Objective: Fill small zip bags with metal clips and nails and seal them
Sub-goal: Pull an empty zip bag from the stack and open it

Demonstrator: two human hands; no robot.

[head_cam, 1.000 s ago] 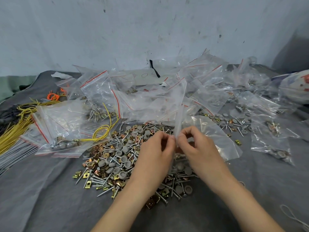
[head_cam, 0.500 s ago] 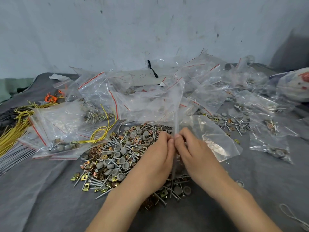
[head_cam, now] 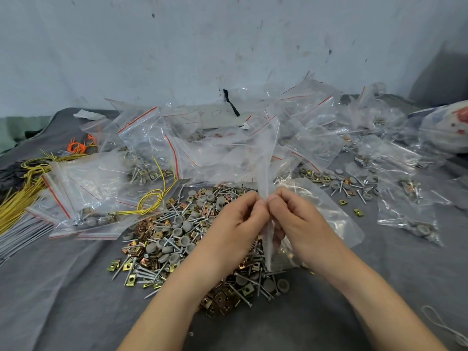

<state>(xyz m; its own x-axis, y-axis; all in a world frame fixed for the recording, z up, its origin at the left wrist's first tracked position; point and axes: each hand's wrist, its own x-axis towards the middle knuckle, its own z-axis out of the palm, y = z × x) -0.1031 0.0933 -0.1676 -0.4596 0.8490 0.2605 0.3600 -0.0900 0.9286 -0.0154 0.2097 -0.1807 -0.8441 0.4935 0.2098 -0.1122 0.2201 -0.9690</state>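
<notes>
Nearest, at six o'clock, lies wrinkled dark grey cloth (head_cam: 63, 300), matte and soft. Above it the left hand (head_cam: 235, 224) and right hand (head_cam: 298, 221) meet knuckle to knuckle at the centre, fingers curled, each thumb and forefinger pinching the same thin clear zip bag (head_cam: 265, 160) – it stands edge-on, a limp glossy strip rising toward twelve o'clock and hanging below the fingers. Whether anything is inside it cannot be told. Under and around the hands, spreading toward eight o'clock, is a loose pile of hardware (head_cam: 177, 239): folded brass-coloured metal clips with square faces, slim silver nails, and round dull grey caps. At nine o'clock lie filled bags (head_cam: 83, 193) with red zip lines, looped yellow wire (head_cam: 152, 198) across them, and straight grey rods (head_cam: 15, 234) beyond. From ten to two o'clock a crumpled heap of bags (head_cam: 316, 138) shines. Among them a pale sheet (head_cam: 215, 114) bears a handwritten loop like "0" – the rest is unreadable. Farthest is a scuffed, speckled pale wall (head_cam: 177, 46).
</notes>
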